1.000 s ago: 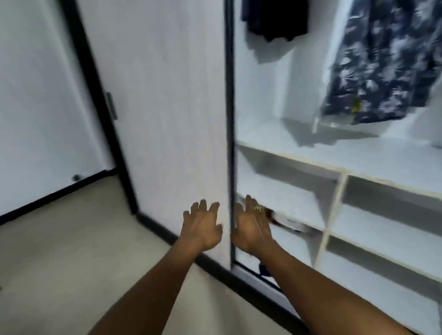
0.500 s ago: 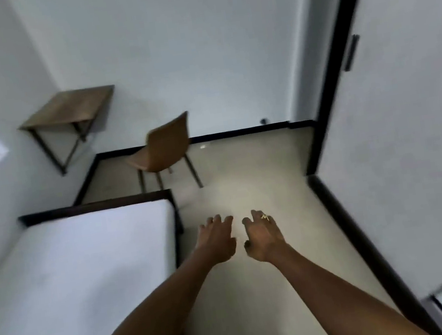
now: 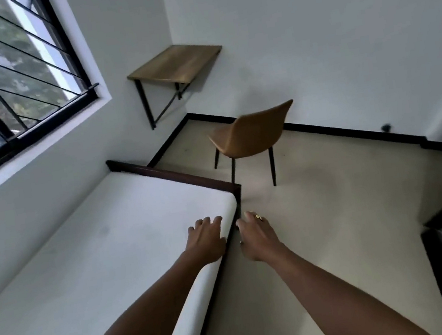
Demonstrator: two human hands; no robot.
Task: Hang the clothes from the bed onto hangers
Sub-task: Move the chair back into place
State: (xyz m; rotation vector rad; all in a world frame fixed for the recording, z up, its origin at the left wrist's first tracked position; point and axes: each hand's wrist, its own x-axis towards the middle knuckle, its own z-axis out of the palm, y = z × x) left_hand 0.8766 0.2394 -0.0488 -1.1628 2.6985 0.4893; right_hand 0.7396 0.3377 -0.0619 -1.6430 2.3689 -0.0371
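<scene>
Bed (image 3: 98, 255) | left hand (image 3: 206, 240) spread, empty, above its corner | right hand (image 3: 255, 236) loose, empty, beside it | chair (image 3: 252, 134) beyond its foot

Dim daylight from window (image 3: 11, 80) at left, soft shadows, wide-angle bending at edges, slight blur

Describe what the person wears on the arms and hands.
The left forearm and right forearm are bare, with no sleeves, watch or bracelet in view. The right hand wears a gold ring on one finger. The left hand wears nothing.
</scene>
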